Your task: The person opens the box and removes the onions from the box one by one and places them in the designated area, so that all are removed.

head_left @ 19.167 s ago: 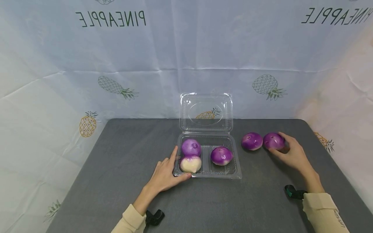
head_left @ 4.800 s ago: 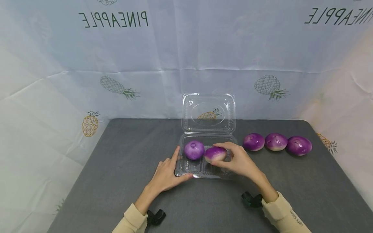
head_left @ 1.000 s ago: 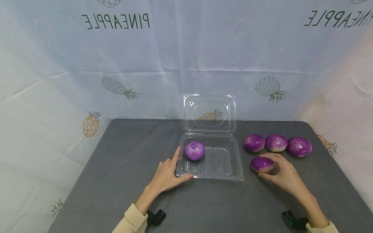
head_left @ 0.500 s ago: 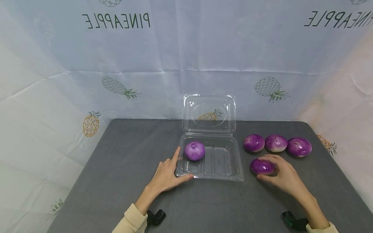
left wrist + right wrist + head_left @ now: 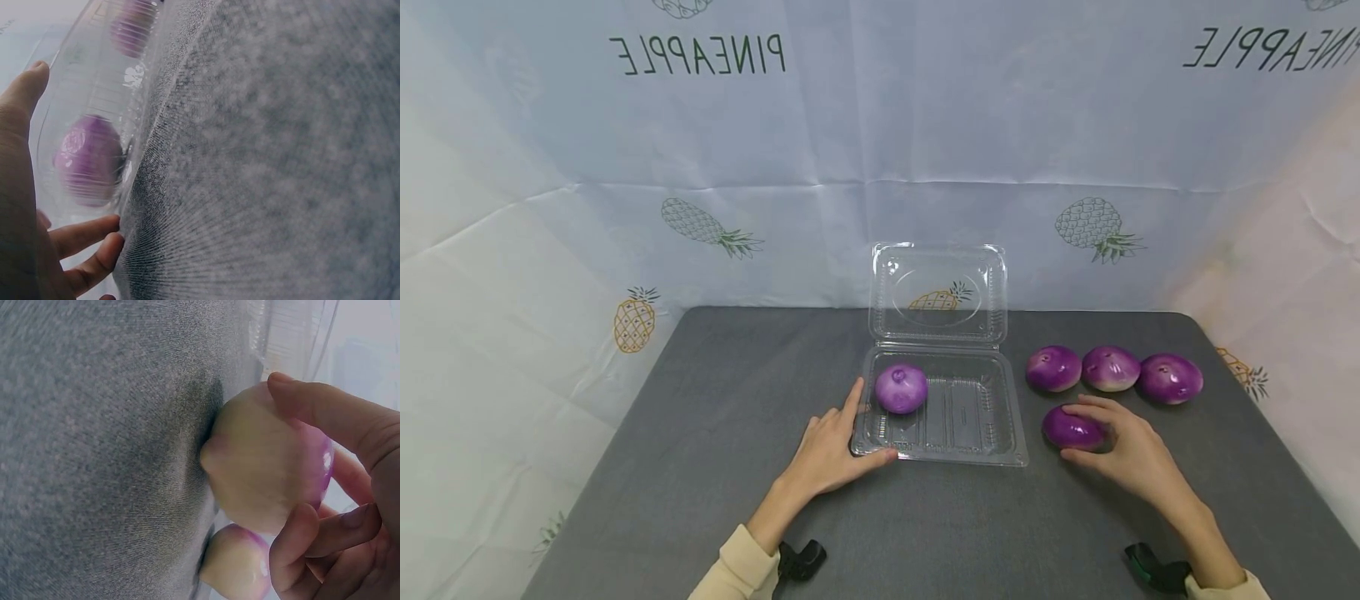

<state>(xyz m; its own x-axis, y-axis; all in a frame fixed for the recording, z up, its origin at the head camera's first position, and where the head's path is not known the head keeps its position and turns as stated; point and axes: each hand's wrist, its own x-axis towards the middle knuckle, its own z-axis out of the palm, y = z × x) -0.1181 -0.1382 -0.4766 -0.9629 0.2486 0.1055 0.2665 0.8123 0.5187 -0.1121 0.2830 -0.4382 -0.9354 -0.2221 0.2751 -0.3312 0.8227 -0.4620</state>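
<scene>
My right hand (image 5: 1131,450) holds a purple-and-white turnip (image 5: 1072,429) between thumb and fingers, low at the table right of the clear plastic container. In the right wrist view, the held turnip (image 5: 250,462) shows its pale side and small pointed root, with the thumb along its upper side. My left hand (image 5: 827,446) rests at the left front corner of the clamshell container (image 5: 977,457), index finger straight along its left side and thumb at its front edge. Inside the container, toward the left, sits one purple turnip (image 5: 901,388). The container's clear lid (image 5: 936,329) stands raised at the back.
Three more turnips form a row behind my right hand: a left one (image 5: 1053,369), a middle one (image 5: 1110,368) and a right one (image 5: 1170,379). The grey table (image 5: 760,375) ends at a pineapple-print cloth (image 5: 820,242) behind it.
Earlier, my right hand took turnips from the container to the row on the right, then carried another to the front of it. Over the last second that turnip turns slightly; my left hand stays put.
</scene>
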